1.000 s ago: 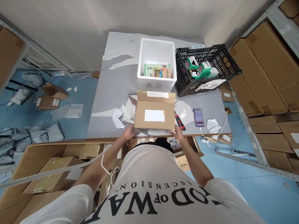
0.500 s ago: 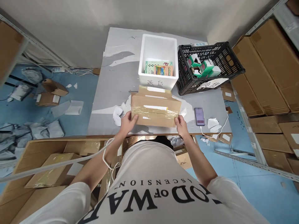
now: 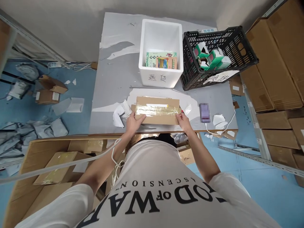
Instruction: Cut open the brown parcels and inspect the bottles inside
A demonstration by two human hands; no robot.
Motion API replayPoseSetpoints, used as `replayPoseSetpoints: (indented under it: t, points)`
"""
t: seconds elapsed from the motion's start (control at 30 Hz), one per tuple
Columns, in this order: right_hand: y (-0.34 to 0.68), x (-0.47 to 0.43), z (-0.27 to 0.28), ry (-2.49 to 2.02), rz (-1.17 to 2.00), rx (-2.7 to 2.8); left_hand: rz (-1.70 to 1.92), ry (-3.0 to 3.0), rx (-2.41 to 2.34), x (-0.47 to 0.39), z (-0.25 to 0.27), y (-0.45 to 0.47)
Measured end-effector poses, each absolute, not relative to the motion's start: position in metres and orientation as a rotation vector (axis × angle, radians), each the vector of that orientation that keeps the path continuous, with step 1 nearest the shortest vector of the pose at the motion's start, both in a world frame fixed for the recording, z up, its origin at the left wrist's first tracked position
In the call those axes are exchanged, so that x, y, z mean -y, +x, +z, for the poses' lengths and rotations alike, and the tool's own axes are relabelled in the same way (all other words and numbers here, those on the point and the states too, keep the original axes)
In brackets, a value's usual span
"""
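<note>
At the near side of the tabletop [image 3: 116, 74], the taped box [image 3: 158, 118], possibly lifted, seems at the handling step, left hand [image 3: 134, 123] and right hand [image 3: 184, 122] each with a closed grip on one end; the next move calls for even support.

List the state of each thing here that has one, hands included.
Cardboard box: taped across
Left hand: gripping its left end
Right hand: gripping its right end
Foam box: open, upright
Black crate: open, holding green cartons
Phone: lying flat, white cable attached
Large carton: open
</note>
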State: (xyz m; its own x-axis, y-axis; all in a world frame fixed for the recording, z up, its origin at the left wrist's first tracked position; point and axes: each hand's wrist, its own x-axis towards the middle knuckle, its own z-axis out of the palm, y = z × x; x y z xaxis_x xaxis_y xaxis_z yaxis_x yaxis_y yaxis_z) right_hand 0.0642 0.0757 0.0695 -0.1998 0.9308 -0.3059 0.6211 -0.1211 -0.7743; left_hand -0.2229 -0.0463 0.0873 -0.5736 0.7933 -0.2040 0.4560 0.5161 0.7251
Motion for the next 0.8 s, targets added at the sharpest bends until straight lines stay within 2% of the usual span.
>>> replayPoseSetpoints:
  t: [0.1, 0.27, 0.37, 0.5, 0.8]
  points:
    - [0.079, -0.080, 0.058, -1.740, 1.242, 1.710, 1.030, 1.265, -2.338, 0.047, 0.082, -0.216]
    - [0.110, -0.089, 0.024, -2.093, 0.696, 1.965, 0.791, 1.853, -2.074, 0.045, 0.074, -0.210]
    - [0.116, -0.092, 0.007, -2.219, 0.698, 2.252, 0.695, 2.097, -1.975, 0.048, 0.075, -0.205]
    - [0.115, -0.098, 0.000, -2.330, 0.754, 2.333, 0.576, 2.285, -2.037, 0.057, 0.077, -0.193]
    - [0.119, -0.102, 0.021, -2.351, 0.793, 2.326, 0.470, 2.240, -2.112, 0.058, 0.076, -0.183]
